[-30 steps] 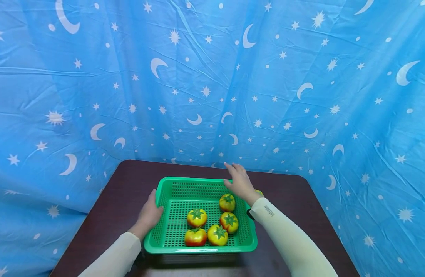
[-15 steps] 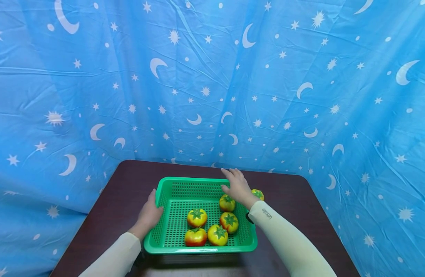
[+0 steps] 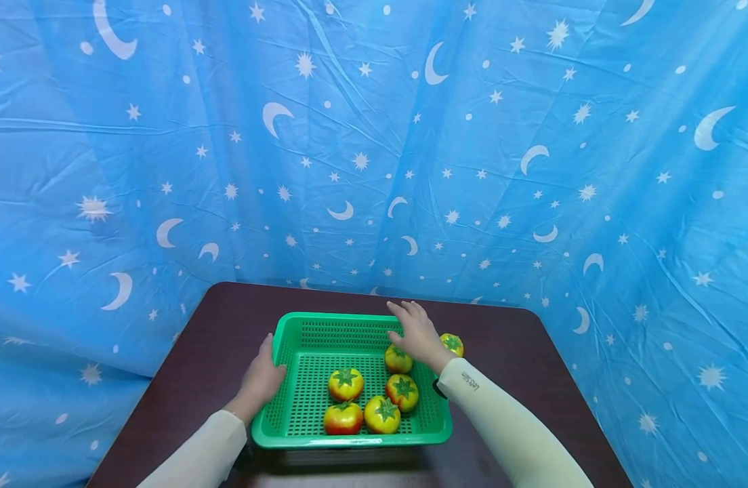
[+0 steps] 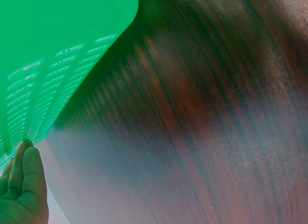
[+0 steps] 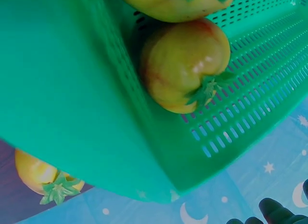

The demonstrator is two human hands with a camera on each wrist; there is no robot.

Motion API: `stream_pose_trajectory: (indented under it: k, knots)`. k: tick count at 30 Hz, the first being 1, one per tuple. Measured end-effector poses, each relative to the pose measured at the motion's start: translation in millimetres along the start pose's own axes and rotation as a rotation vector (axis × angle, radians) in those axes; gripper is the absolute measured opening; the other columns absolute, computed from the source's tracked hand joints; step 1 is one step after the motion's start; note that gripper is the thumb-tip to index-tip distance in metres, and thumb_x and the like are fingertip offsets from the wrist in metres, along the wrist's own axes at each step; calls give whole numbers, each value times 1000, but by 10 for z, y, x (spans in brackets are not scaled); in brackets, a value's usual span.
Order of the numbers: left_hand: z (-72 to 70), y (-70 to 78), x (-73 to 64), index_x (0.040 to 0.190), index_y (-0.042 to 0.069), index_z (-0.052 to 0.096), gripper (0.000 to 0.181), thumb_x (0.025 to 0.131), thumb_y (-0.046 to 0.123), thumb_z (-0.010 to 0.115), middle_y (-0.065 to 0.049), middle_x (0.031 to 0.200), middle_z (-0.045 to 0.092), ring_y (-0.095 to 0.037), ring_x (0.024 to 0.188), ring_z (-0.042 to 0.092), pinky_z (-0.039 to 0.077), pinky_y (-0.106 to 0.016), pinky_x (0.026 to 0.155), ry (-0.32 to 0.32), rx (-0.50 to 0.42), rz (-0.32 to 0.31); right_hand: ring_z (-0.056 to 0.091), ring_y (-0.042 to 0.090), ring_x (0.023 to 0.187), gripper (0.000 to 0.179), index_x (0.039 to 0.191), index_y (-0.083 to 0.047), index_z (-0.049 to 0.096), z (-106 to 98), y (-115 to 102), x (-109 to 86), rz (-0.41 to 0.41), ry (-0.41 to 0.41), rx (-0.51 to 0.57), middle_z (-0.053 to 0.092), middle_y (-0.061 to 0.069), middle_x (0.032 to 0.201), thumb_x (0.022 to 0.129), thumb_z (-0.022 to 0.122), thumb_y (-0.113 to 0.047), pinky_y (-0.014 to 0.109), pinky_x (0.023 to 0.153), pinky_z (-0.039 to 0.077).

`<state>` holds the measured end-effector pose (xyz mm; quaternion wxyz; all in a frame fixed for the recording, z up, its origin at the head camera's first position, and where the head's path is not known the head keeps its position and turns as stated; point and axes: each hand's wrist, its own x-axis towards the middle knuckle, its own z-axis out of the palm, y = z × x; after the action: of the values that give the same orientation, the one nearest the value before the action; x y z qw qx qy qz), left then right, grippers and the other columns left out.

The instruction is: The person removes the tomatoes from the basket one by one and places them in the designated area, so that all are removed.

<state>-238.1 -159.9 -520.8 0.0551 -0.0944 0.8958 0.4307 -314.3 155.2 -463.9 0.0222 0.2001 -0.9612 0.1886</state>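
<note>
A green plastic basket (image 3: 349, 441) sits on the table, with several yellow-red tomatoes (image 3: 345, 385) inside, mostly toward its right half. Another tomato (image 3: 451, 343) lies on the table just outside the right wall. My left hand (image 3: 261, 376) holds the basket's left side, its thumb over the rim; the left wrist view shows straight fingers (image 4: 32, 173) along the outside wall. Over the back right corner my right hand (image 3: 418, 337) hovers with spread fingers, holding nothing. It partly covers the rearmost tomato (image 3: 398, 359), which shows fully in the right wrist view.
The dark brown table (image 3: 502, 379) has rounded far corners. Behind and around it hangs a blue curtain (image 3: 362, 203) with white moons and stars. The basket's front rim is close to the near part of the table.
My right hand has come slightly lower and to the left, uncovering more of the tomato outside the basket. The left hand and the basket hold still.
</note>
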Motion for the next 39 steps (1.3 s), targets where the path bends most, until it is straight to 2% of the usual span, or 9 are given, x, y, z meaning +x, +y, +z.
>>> stream_pose_trajectory:
  k: [4,19,28,34,39]
  knots:
    - [-7,4,-5,152,7,-7,77,95,11,44,-32,147,26,-47,121,46,49,-53,82,-8,-10,-1,21,35,144,63,147,-25,34,31,12,-25,11,1,-8,34,11,152,90,61,-30,57,112,25]
    - [-19,15,-4,152,6,-6,77,94,10,45,-32,147,26,-47,124,44,46,-56,86,-3,-12,-3,27,35,141,61,146,-24,36,20,-58,-25,53,-47,-66,39,11,148,91,60,-34,55,111,29]
    - [-13,8,-3,152,5,-4,76,94,10,45,-33,146,28,-48,124,43,45,-58,89,10,2,7,39,36,133,55,142,-16,43,127,-125,-41,34,-161,-103,45,14,143,91,60,-32,53,104,38]
    - [-4,-10,4,152,5,-4,77,93,10,45,-33,146,28,-48,124,43,44,-58,90,12,2,9,40,35,132,52,141,-19,45,204,-173,-60,113,-190,-108,45,12,143,92,59,-32,52,99,43]
    - [0,-17,7,152,5,-5,77,93,10,45,-33,147,27,-48,126,41,42,-60,93,9,-2,10,44,38,128,51,138,-16,49,225,-187,-74,165,-205,-86,47,15,140,91,61,-31,54,95,45]
